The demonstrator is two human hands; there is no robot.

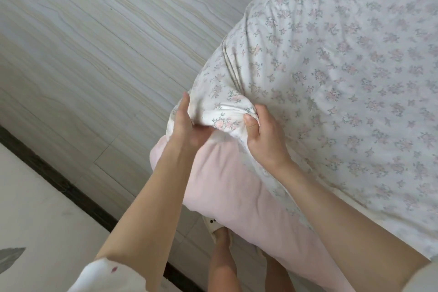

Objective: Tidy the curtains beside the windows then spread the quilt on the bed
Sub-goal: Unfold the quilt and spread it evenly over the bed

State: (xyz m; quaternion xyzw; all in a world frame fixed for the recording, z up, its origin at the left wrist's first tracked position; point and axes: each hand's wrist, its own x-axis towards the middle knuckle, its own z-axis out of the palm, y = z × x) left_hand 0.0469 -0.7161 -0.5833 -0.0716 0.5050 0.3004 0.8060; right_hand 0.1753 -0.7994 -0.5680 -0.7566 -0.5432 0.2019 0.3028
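The quilt (331,59) is white with small pink and grey flowers and covers the bed across the right side of the head view. Its pale pink underside (227,185) hangs down over the bed's corner below my arms. My left hand (187,123) grips the quilt's bunched corner from the left, fingers wrapped into the fabric. My right hand (263,135) pinches the same corner from the right, thumb on top. No curtain or window is in view.
Pale wood-grain floor (94,42) fills the left and top. A dark strip (71,187) runs diagonally at lower left, with a light surface (35,208) beyond it. My feet in light slippers (218,227) stand right against the bed's corner.
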